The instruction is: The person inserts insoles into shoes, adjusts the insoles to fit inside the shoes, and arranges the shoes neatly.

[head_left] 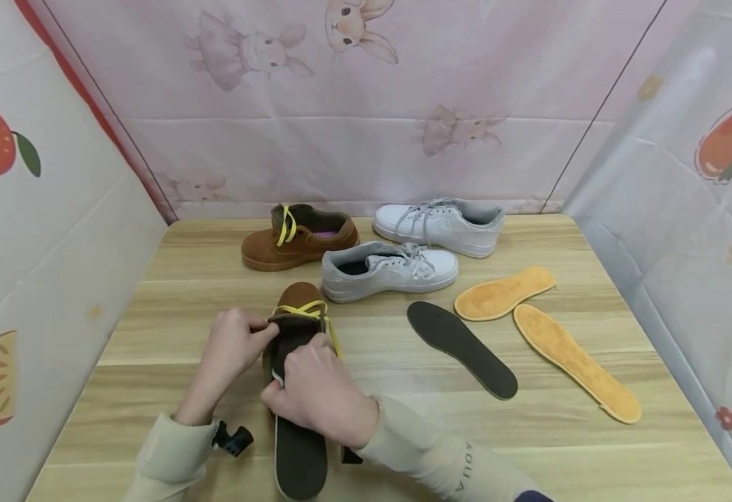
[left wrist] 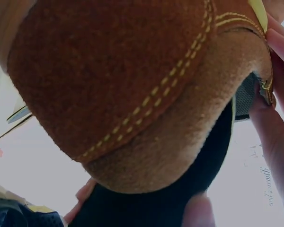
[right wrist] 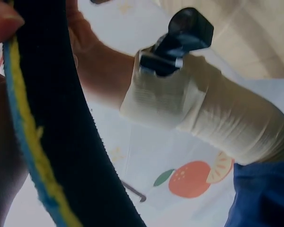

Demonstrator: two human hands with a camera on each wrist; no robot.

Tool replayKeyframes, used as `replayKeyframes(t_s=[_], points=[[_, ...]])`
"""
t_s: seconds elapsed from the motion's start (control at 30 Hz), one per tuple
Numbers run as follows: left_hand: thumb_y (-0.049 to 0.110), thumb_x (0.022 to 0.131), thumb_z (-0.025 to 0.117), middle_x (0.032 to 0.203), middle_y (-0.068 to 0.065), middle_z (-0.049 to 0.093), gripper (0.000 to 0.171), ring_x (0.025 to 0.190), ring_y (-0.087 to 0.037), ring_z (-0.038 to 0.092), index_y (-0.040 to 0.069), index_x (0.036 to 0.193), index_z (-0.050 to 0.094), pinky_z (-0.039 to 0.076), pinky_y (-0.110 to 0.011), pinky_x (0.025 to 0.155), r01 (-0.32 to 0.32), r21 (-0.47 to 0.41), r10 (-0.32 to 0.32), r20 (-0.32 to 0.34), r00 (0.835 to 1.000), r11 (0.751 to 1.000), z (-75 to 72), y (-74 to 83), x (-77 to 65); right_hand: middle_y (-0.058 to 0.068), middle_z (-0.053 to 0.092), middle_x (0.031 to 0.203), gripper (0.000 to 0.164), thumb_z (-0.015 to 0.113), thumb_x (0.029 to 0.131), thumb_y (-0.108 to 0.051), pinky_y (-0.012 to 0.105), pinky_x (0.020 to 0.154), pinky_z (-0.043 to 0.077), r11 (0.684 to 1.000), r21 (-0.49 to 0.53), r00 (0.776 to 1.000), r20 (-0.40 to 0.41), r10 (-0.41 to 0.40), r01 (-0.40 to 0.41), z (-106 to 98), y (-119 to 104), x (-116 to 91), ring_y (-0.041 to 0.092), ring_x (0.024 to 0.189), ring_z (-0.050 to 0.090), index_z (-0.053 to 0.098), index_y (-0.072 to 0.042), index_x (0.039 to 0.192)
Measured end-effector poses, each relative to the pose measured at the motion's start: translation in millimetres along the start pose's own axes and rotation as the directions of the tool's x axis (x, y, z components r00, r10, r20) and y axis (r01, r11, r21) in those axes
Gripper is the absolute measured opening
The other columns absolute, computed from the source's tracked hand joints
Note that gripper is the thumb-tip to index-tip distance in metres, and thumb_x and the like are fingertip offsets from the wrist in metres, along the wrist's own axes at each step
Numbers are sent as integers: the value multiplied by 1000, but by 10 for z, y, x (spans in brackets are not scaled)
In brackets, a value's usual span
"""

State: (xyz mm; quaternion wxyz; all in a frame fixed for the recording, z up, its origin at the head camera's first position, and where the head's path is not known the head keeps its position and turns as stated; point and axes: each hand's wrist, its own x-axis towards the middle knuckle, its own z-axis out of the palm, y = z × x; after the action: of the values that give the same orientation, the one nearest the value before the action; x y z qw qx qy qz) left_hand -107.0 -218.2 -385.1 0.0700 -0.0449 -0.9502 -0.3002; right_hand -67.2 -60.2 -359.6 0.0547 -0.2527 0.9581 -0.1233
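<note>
A brown suede shoe [head_left: 298, 294] with yellow laces lies toe-away in front of the person. The left hand [head_left: 231, 345] pinches the left edge of its opening; the left wrist view shows the shoe's stitched heel [left wrist: 113, 85] close up. The right hand [head_left: 322, 383] grips a dark insole [head_left: 301, 460] around its middle. The insole's front end lies over or inside the shoe's opening, partly hidden by the hand, while its rear end sticks out towards the person. In the right wrist view the insole [right wrist: 75, 123] is bent, with a yellow and blue edge.
Another brown shoe [head_left: 303, 244] and two white shoes [head_left: 397, 275] with grey laces stand at the back. To the right lie a dark insole [head_left: 463, 348] and two orange insoles [head_left: 504, 294]. Printed fabric walls [head_left: 366, 153] surround the wooden table [head_left: 171, 307].
</note>
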Motion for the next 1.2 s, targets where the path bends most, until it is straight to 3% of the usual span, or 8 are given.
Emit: replayKeyframes(t_s=[0.13, 0.3, 0.43, 0.57, 0.9, 1.03, 1.2], points=[[12, 80, 64, 39, 10, 26, 48, 36, -6, 24, 16, 39, 39, 22, -23, 38, -5, -3, 5, 8, 1000, 1000, -3, -2, 0, 17, 62, 78, 37, 53, 81, -37, 29, 52, 46, 998, -65, 1000, 17, 7, -6, 25, -35, 73, 28, 76, 54, 61, -9, 57], [11, 78, 64, 38, 12, 25, 47, 37, -6, 22, 16, 39, 38, 21, -22, 39, -1, -5, 1, 16, 1000, 1000, -15, -30, 5, 19, 59, 88, 37, 51, 86, -38, 33, 60, 45, 991, -125, 997, 57, 47, -39, 30, -110, 123, 25, 74, 55, 70, -8, 77], [11, 78, 64, 37, 12, 26, 46, 36, -6, 23, 16, 39, 39, 21, -22, 38, -2, -8, 2, 21, 1000, 1000, -25, -39, 8, 21, 53, 93, 35, 52, 87, -37, 34, 54, 47, 992, -103, 995, 60, 84, -78, 45, -135, 166, 22, 61, 56, 71, -8, 89], [11, 78, 64, 37, 11, 27, 45, 36, -7, 25, 16, 39, 42, 22, -23, 38, -4, -9, 4, 22, 1000, 1000, -31, -34, 10, 21, 55, 88, 32, 54, 87, -35, 32, 41, 44, 992, -105, 997, 18, 74, -72, 94, -111, 245, 21, 52, 53, 71, -9, 84], [12, 79, 63, 37, 11, 29, 42, 37, -9, 28, 16, 40, 48, 24, -23, 39, 5, -5, -5, 39, 999, 1000, -9, -54, 18, 23, 58, 89, 29, 57, 85, -34, 33, 41, 47, 992, -80, 995, -27, 100, -102, 209, -53, 414, 25, 58, 60, 70, -8, 88], [12, 80, 64, 39, 9, 39, 35, 37, -9, 34, 15, 46, 59, 28, -24, 39, 3, -13, -3, 36, 999, 1000, -13, -54, 18, 22, 60, 90, 28, 57, 86, -34, 33, 44, 48, 991, -94, 995, 13, 99, -97, 229, -75, 459, 25, 64, 61, 71, -9, 89], [12, 81, 65, 42, 7, 51, 24, 38, -11, 42, 14, 57, 70, 33, -25, 40, 9, -28, -8, 37, 999, 1000, -17, -56, 15, 13, 64, 96, 27, 55, 87, -35, 33, 58, 52, 990, -105, 992, 74, 104, -96, 275, -99, 529, 25, 82, 60, 71, -13, 91]])
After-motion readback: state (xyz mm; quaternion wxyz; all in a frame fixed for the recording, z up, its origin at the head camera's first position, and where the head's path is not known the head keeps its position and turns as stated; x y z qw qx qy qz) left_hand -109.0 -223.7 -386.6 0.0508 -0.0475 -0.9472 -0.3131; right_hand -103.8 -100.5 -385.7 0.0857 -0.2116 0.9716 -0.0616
